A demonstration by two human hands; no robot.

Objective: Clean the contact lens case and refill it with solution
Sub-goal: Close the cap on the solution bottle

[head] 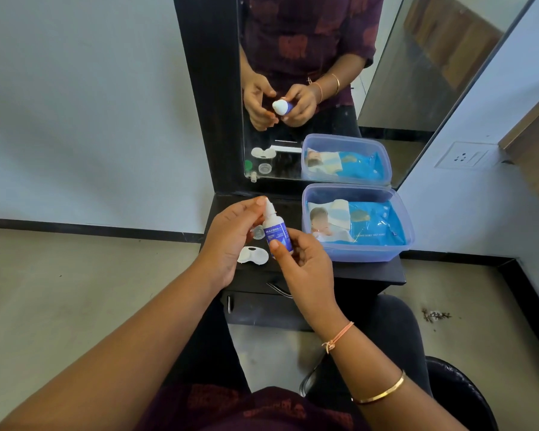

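Observation:
A small solution bottle (277,233) with a blue label and a white nozzle top is held upright above the black shelf (364,272). My right hand (305,269) grips its body from the right, thumb across the label. My left hand (231,241) pinches the white cap end of the bottle with its fingertips. Under the hands lies the white contact lens case (252,256), its two wells facing up. A small clear round lid (258,233) sits just behind it, partly hidden by my left hand.
A clear plastic tub (360,251) with a blue wet-wipes pack (367,227) fills the right half of the shelf. A mirror (324,73) stands behind and reflects the hands, bottle and tub. Drawer handles (277,289) are below the shelf; a black chair (461,390) is at lower right.

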